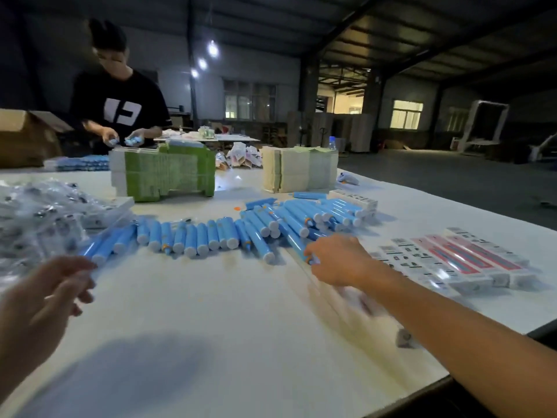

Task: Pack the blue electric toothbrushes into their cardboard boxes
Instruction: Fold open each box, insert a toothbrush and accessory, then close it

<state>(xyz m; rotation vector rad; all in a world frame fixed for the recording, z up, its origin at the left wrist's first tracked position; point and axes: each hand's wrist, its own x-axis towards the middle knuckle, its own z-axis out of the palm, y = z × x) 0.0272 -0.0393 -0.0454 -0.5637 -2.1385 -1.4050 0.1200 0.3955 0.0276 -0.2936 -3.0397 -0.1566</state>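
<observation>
A head-worn camera looks down across a pale tabletop (229, 312) in a dim warehouse. Across the middle of the frame lies a loose band of blue electric toothbrushes (211, 236), most side by side with their white end caps facing the viewer, heaped more thickly toward the centre right. The right hand (337, 260), reaching in from the lower right, has its fingers curled onto one toothbrush (297, 244) at the near edge of that heap and appears to pinch it by its orange-ringed end. A blurred white shape, possibly a box, lies under the right forearm; it is too smeared to tell. The left hand (51, 291), at the lower left, hangs above the tabletop with fingers loosely curled and nothing in it, well apart from the right. A row of printed cardboard boxes (458, 260) lies flat at the centre right, just beyond the right wrist. At the left edge sits a pile of clear plastic packets (39, 218). Toward the back stand a green stack of flat cartons (168, 173) and a cream stack of cartons (298, 168), and another person (120, 110) in a black shirt works at the upper left. To do this step well, the toothbrush should probably be lifted clear without rolling its neighbours, while the free left hand fetches a box and holds its mouth open, so the brush slides in lengthwise.
</observation>
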